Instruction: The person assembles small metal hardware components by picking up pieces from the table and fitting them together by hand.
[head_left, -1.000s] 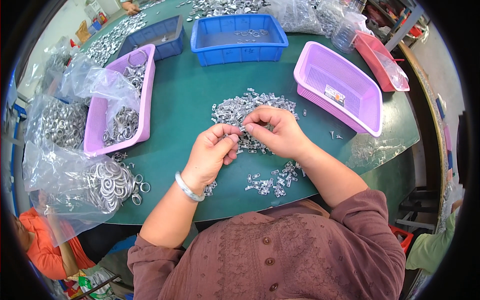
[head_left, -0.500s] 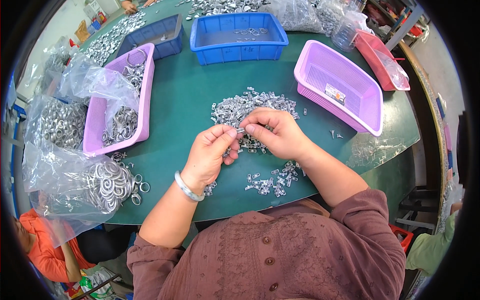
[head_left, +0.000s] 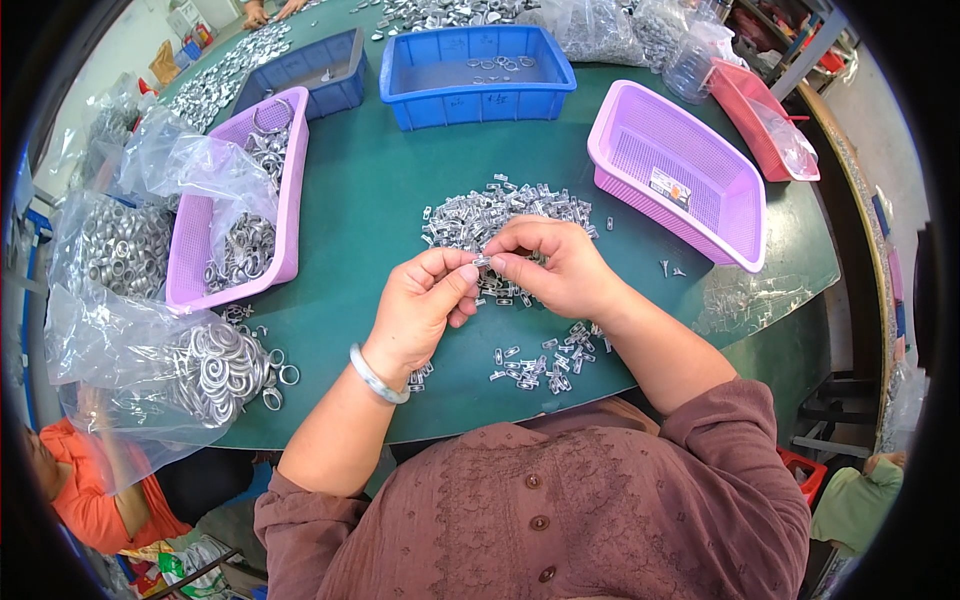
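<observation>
Steadying the small metal piece (head_left: 482, 261) calls for light, even pressure: left hand (head_left: 418, 308) and right hand (head_left: 562, 268) pinch it between narrowed thumb and forefinger, with the pile (head_left: 480, 216) at twelve o'clock from it and a looser cluster (head_left: 553, 363) at five.

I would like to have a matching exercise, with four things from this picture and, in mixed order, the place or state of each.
1. small metal piece
2. bracelet
3. bright blue tray
4. right purple basket

A. contains a label
B. worn on the left wrist
C. held between left hand and right hand
D. contains some rings

Pairs: 1-C, 2-B, 3-D, 4-A
</observation>
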